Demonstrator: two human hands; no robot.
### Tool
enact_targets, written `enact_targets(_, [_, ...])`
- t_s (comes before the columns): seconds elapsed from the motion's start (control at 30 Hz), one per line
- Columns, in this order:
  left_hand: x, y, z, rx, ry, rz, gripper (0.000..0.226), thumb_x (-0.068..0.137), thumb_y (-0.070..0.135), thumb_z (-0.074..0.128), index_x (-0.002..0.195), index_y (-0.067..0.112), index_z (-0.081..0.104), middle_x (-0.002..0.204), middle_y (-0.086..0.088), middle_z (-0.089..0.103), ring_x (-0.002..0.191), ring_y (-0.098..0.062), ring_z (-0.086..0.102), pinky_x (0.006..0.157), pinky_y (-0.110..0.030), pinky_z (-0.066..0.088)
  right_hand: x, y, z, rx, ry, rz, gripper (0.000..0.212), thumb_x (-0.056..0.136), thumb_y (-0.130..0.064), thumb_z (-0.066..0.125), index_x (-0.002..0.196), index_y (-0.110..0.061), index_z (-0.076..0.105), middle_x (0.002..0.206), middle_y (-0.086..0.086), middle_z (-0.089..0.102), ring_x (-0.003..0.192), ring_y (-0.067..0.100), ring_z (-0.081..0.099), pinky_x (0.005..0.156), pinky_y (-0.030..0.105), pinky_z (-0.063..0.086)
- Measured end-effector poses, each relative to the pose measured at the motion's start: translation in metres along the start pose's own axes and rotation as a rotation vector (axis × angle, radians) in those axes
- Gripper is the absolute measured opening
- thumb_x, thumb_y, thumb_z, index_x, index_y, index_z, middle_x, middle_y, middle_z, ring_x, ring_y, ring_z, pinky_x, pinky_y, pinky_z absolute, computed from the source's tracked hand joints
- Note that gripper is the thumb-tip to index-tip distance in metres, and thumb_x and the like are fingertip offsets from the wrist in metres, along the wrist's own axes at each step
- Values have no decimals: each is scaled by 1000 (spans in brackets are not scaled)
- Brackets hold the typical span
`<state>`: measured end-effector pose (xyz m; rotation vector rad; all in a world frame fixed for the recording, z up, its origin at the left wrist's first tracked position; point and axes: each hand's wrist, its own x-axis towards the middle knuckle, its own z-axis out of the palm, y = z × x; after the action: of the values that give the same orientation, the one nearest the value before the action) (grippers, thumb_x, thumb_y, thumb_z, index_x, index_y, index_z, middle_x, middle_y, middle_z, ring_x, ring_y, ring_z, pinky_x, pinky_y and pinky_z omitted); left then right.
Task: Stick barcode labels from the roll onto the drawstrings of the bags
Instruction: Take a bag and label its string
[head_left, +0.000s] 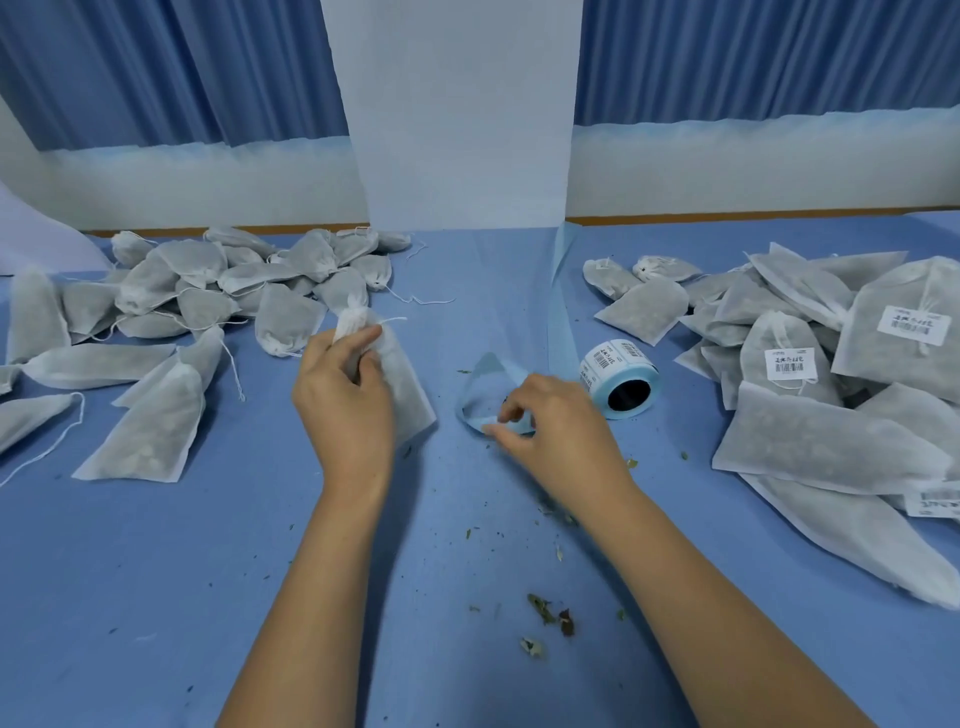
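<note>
My left hand (345, 397) grips a white mesh drawstring bag (410, 395) near its gathered neck, with the bag lying on the blue table. Its drawstring (392, 320) pokes out to the right of the neck. To the right, my right hand (550, 421) pinches the loose pale-blue backing strip (480, 382) that curls away from the barcode label roll (621, 376). The roll lies on its side just right of that hand. I cannot tell whether a label sits under my fingertips.
A pile of unlabelled bags (208, 291) covers the left of the table. Bags bearing barcode labels (831, 374) are heaped at the right. Bits of dried herb (550, 618) are scattered near the front. A white pillar (457, 114) and blue curtains stand behind.
</note>
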<state>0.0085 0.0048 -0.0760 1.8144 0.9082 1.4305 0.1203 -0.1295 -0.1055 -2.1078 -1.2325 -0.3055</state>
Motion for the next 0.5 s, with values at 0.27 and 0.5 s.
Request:
enact_targets(0.27, [-5,4,2,-220,-85,-152,36,89,1,60,84,35,71,81,14,56,64,2,49,67,-11,40,6,12,12,-156,-133,110,20,96,-13,46,92,-4,64,92,9,65,87,24,56,78,31,39])
enact_targets(0.5, [-21,10,13,-69,-230,252,42,72,-20,53,65,17,71,96,7,56,95,-19,57,77,-20,39,7,9,-24,560,-55,340,10,89,-13,63,84,-17,70,86,-2,71,82,7,62,74,18,45])
